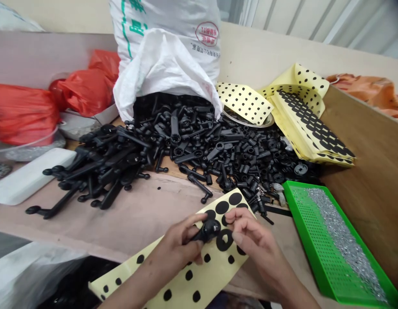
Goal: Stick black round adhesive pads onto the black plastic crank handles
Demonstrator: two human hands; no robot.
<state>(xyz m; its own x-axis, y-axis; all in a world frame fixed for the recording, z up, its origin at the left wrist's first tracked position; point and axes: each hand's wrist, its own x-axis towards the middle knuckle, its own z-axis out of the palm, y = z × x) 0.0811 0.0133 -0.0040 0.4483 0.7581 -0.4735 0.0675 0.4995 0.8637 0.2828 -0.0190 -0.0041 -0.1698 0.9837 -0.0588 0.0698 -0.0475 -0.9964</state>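
My left hand (182,242) is closed around a black plastic crank handle (209,230), whose round end points up toward my right hand. Under both hands lies a yellow sticker sheet (173,281), with large black discs on its upper part and small black spots lower down. My right hand (255,236) is curled over the sheet's right side, thumb and fingers drawn together; whatever is between the fingertips is too small to tell. Close by the right thumb, a black ring (224,246) is left on the sheet around a pale centre.
Loose black plastic parts (218,150) spill from a white woven sack (166,64). Finished-looking cranks (105,171) are heaped on the left. A green tray (314,240) of small metal pieces stands right, below more sticker sheets (314,128). Red bags (25,111) sit far left.
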